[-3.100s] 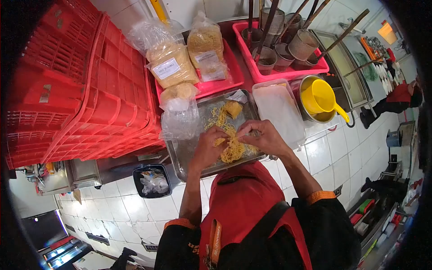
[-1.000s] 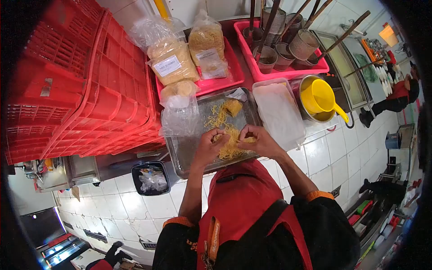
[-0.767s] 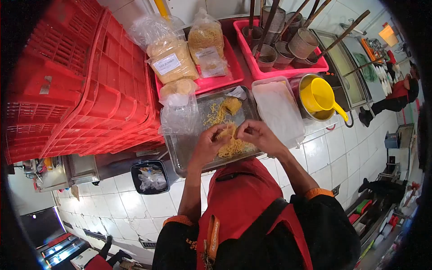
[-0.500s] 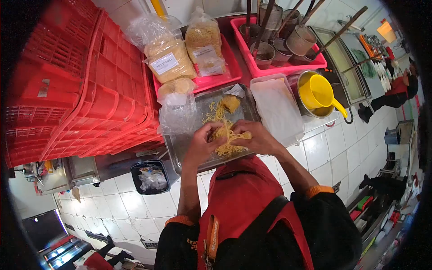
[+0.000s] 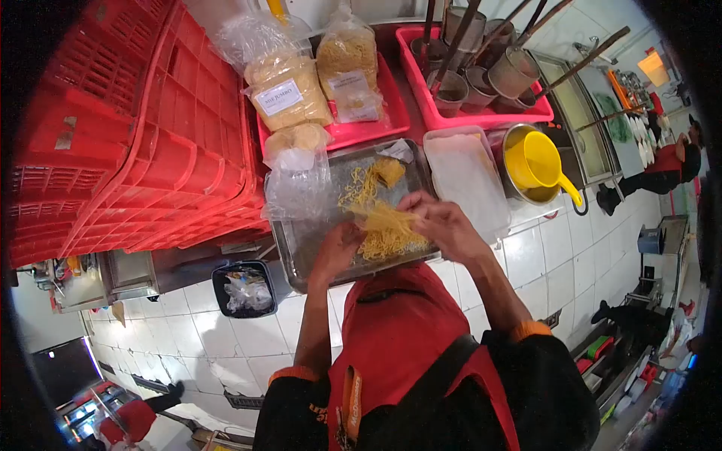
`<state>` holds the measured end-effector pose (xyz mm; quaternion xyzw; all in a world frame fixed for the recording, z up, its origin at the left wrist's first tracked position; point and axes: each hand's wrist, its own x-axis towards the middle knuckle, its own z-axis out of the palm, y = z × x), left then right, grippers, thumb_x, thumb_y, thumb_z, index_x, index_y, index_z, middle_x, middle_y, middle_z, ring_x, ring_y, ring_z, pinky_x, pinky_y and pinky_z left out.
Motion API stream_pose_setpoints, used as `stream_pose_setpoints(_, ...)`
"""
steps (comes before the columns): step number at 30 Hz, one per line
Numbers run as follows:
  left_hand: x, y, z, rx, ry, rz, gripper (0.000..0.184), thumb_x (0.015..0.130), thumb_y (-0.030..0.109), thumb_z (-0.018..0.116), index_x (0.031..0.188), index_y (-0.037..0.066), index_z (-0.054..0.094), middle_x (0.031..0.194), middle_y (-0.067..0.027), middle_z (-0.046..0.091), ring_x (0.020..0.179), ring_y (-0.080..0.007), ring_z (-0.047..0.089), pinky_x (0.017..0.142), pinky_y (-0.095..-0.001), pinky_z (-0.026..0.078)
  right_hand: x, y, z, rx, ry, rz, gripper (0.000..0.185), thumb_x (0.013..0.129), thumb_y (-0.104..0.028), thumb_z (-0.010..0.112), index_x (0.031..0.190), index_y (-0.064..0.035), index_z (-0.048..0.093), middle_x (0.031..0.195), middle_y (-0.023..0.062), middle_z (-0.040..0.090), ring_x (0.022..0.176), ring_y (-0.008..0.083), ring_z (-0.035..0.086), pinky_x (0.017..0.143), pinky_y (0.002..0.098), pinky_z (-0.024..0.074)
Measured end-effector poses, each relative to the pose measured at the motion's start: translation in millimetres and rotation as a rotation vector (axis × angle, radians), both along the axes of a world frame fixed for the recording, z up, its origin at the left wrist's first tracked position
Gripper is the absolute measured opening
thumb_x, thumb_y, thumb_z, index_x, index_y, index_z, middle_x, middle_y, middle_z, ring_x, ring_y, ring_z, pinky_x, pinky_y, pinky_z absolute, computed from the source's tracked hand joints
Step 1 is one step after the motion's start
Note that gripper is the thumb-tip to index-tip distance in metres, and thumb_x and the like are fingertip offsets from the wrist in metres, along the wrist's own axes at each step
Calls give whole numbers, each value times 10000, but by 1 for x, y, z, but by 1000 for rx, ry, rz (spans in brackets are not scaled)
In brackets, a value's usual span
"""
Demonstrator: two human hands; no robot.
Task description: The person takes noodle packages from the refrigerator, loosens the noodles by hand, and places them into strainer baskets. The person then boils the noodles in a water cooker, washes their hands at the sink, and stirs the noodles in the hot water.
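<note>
Loose yellow noodles point(image 5: 385, 219), smeared by motion, spread out between my two hands over a metal tray point(image 5: 304, 259). My left hand point(image 5: 340, 246) is curled at their left edge, its fingertips partly hidden. On the right side, my right hand point(image 5: 445, 224) pinches the other end of the strands with bent fingers. Below them a heap of loose noodles point(image 5: 383, 246) lies on the tray. Farther back on the tray sit more loose strands, a compact noodle block point(image 5: 389, 172) and a crumpled wrapper point(image 5: 398, 151).
Red crates point(image 5: 173, 173) are stacked at left. Behind the tray, a pink tray point(image 5: 395, 113) holds bagged noodles point(image 5: 289, 101); a pink basin point(image 5: 481, 118) holds long-handled strainers. A lidded plastic box point(image 5: 466, 180) and yellow dipper point(image 5: 535, 159) stand at right. A bin point(image 5: 244, 289) is on the floor.
The clump between my hands has loosened into a wider spread of strands. My hands have moved apart, the right one to the right and the left one slightly down.
</note>
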<state>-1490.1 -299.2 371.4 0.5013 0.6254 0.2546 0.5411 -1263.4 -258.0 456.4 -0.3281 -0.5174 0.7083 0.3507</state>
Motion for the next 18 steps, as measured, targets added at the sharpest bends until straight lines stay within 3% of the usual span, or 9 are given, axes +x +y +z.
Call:
stream_pose_setpoints(4, 4, -13, -24, -18, -193, 159, 342, 865, 190, 544, 1143, -8, 535, 957, -118, 623, 842, -198, 603, 732, -316, 470, -9, -2, -18, 230, -264, -26, 114, 812, -113, 644, 768, -19, 599, 1080, 82, 534, 961, 202, 529, 846, 311, 415)
stream_pose_setpoints(6, 6, -13, -30, -69, -180, 193, 337, 857, 172, 538, 1138, -14, 528, 944, -145, 629, 835, -233, 616, 737, -338, 473, -16, -8, -50, 466, -925, -9, 327, 814, -268, 624, 1020, -29, 539, 1144, 156, 505, 960, 274, 555, 844, 363, 446)
stream_pose_setpoints(7, 7, -14, -43, 49, 88, 130, 324, 853, 158, 527, 1130, -8, 530, 941, -181, 625, 849, -282, 615, 747, -368, 470, -23, -8, -57, 585, -1258, -4, 466, 815, -346, 613, 1145, -34, 509, 1177, 193, 491, 960, 310, 568, 843, 390, 461)
stream_pose_setpoints(8, 10, -15, -56, 173, 351, 65, 312, 848, 144, 515, 1123, -2, 532, 939, -216, 621, 863, -331, 613, 756, -398, 467, -34, -11, -59, 569, -1362, 112, 520, 817, -356, 588, 1210, -43, 452, 1173, 211, 487, 972, 326, 564, 820, 410, 477)
stream_pose_setpoints(9, 13, -16, -67, 155, 281, 58, 298, 861, 157, 513, 1115, 4, 540, 966, -213, 618, 894, -308, 608, 757, -385, 465, -45, -13, -58, 547, -1478, 212, 578, 820, -366, 562, 1275, -52, 396, 1169, 229, 483, 984, 342, 561, 796, 430, 494)
stream_pose_setpoints(11, 21, -15, -107, 302, 161, 32, 270, 882, 182, 504, 1070, -3, 564, 940, -198, 626, 859, -248, 610, 728, -360, 465, -46, -18, -90, 1088, -1489, 117, 489, 813, -284, 544, 1237, -60, 449, 1144, 220, 494, 1017, 348, 540, 711, 435, 526)
stream_pose_setpoints(12, 25, -10, -68, 140, 141, 5, 222, 856, 152, 500, 1000, 16, 600, 906, -217, 619, 858, -333, 615, 727, -402, 458, -50, -15, -103, 931, -1435, 198, 466, 810, -263, 530, 1230, -73, 461, 1142, 205, 494, 1040, 356, 519, 704, 436, 531)
stream_pose_setpoints(14, 15, -13, -56, 52, 16, 79, 212, 869, 157, 499, 900, -22, 609, 773, -164, 631, 733, -193, 621, 638, -346, 459, -52, -17, -105, 814, -1286, 247, 413, 806, -233, 516, 1194, -90, 500, 1120, 172, 507, 1077, 371, 481, 706, 442, 534)
stream_pose_setpoints(18, 4, -20, -79, 41, 8, 152, 250, 895, 190, 473, 841, -24, 591, 740, -177, 611, 643, -241, 621, 579, -383, 448, -49, -6, -55, 924, -1222, 405, 373, 804, -219, 520, 1154, -94, 536, 1155, 164, 491, 1081, 406, 459, 759, 473, 518)
